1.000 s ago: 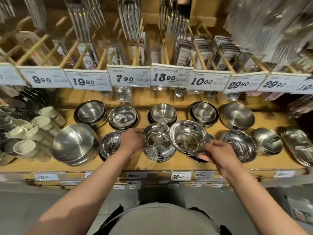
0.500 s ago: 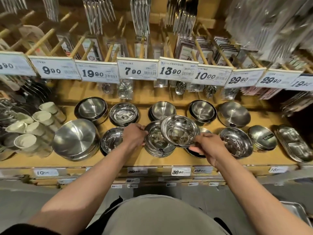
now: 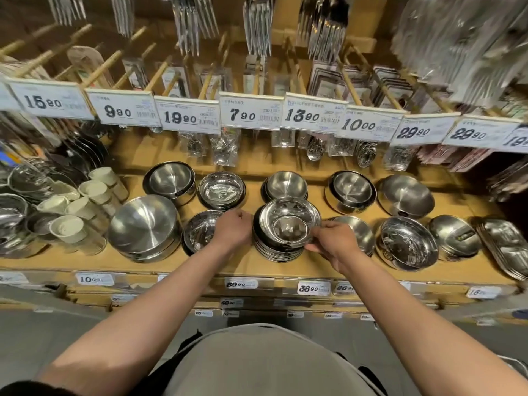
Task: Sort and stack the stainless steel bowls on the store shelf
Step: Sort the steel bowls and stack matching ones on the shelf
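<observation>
Head view: shiny round stainless steel bowl [image 3: 290, 221] sits atop front-centre stack of steel bowls [image 3: 278, 247] on wooden shelf [image 3: 285, 265]. Right hand [image 3: 333, 242] pinches its right rim; left hand [image 3: 233, 231], fingers curled, steadies stack's left side. Bowl tilted slightly, judged nearly seated.

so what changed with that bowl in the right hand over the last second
The right hand carried the shiny bowl leftward and down from above the neighbouring stack onto the front centre stack, where it now sits; the fingers still pinch its right rim. The left hand stays against the stack's left side. The other bowls have not moved.
</observation>
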The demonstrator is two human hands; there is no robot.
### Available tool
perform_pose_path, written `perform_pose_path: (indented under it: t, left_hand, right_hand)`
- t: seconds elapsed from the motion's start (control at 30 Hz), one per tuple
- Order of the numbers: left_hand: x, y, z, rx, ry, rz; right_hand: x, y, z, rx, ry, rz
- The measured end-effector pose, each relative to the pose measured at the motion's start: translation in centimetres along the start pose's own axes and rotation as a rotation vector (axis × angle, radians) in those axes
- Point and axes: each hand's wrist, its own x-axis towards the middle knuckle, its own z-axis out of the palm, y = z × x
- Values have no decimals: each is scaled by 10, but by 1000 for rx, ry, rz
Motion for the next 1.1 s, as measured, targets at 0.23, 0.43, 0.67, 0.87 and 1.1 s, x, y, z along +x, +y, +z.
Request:
perform_pose_path:
  t: [0.23, 0.43, 0.67, 0.87, 1.1]
  left_hand:
    - [-6, 3, -1, -15, -119, 0]
    - [-5, 2, 2, 17, -115, -8]
    - [-8, 3, 5, -11, -100, -13]
    - [-10, 7, 5, 42, -86, -11]
    - [-10, 15, 10, 174, -1, -6]
  right_hand:
    - [6, 4, 9, -157, 106, -95]
    - [7, 5, 10, -287, 114, -186]
    - [6, 8, 9, -344, 105, -244]
    - [9, 8, 9, -413, 63, -239]
    - [7, 6, 6, -567, 53, -286]
